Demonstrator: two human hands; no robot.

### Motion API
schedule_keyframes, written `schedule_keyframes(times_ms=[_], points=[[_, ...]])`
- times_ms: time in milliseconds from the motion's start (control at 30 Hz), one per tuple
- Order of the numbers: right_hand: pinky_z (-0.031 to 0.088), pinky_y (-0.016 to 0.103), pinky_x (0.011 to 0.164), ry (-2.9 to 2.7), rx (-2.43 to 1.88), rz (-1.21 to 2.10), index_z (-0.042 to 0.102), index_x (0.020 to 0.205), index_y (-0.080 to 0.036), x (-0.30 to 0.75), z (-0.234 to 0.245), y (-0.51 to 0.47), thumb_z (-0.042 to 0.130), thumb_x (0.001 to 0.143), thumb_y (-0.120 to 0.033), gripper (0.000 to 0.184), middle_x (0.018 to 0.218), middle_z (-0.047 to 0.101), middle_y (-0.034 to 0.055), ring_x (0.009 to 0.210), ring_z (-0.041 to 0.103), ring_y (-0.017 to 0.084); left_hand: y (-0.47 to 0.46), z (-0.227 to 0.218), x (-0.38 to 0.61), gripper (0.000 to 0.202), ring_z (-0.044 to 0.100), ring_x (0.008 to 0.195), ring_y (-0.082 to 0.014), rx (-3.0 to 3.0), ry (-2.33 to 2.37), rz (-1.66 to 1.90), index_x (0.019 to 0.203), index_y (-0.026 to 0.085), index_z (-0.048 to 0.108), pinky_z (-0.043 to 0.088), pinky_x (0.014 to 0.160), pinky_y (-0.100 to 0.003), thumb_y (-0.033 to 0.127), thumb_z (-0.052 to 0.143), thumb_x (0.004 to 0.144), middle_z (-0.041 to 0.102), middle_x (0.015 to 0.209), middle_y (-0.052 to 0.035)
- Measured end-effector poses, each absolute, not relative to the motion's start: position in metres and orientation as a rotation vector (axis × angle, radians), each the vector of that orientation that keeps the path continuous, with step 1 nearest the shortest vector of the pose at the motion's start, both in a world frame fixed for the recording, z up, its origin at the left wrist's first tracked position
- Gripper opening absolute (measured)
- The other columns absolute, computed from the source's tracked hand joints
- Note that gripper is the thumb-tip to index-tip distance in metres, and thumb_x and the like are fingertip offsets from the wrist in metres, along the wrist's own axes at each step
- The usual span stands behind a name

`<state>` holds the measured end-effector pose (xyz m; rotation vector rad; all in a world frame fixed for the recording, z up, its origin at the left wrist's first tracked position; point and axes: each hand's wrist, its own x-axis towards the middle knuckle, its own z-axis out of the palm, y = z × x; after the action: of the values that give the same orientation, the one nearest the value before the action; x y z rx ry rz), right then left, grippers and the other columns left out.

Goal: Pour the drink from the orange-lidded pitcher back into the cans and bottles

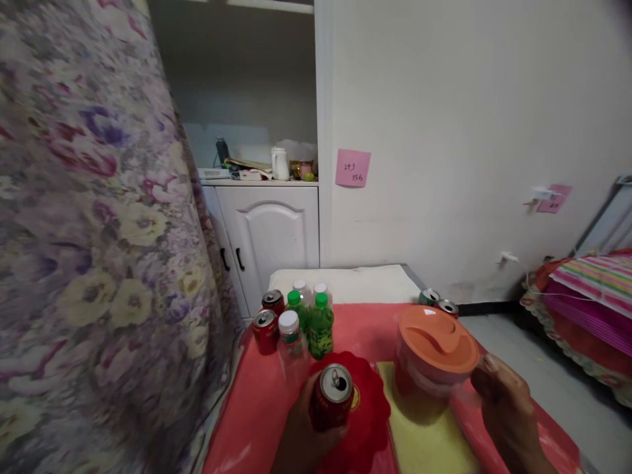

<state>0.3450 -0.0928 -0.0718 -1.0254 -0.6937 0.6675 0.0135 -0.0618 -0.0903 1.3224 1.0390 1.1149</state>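
Note:
My left hand (311,428) is wrapped around an opened red drink can (332,411), upright above a red scalloped plate (368,421). At the right, a clear plastic pitcher (419,388) with an orange lid (437,339) leans slightly over a yellow cloth (419,447). My right hand (506,401) is closed at the pitcher's right side, where the handle is mostly hidden by the fingers. Just beyond the left hand stands an empty clear bottle (292,352) with a white cap.
Green-capped bottles (320,332) and red cans (265,332) stand at the table's left. More cans (447,307) are behind the pitcher. A red cover (247,408) lies on the table. A floral curtain (113,250) hangs left; a bed (587,316) is at right.

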Motion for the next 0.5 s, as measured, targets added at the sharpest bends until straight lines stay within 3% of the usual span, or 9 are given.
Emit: schedule_keyframes(times_ms=[367,500], points=[[0.027,0.028,0.046,-0.818,-1.126,0.591,0.043,0.055,-0.023,0.342,-0.081,-0.088,0.063,0.081,-0.057,0.047,0.056,0.034,-0.0047,0.051,0.031,0.013,-0.064,-0.089,0.012,0.079,0.059,0.125,-0.0368,1.353,1.057,1.093,0.128,0.017,0.057,0.047,0.106,-0.043,0.019,0.085,0.054,0.069,0.129,-0.0129],[0.028,0.027,0.047,-0.831,-1.175,0.562,0.045,0.058,-0.022,0.344,-0.085,-0.089,0.061,0.082,-0.062,0.049,0.057,0.035,-0.0052,0.052,0.032,0.012,-0.061,-0.100,0.013,0.080,0.061,0.122,-0.0373,1.374,1.070,1.145,0.127,0.015,0.057,0.046,0.105,-0.044,0.024,0.086,0.053,0.070,0.126,-0.0144]])
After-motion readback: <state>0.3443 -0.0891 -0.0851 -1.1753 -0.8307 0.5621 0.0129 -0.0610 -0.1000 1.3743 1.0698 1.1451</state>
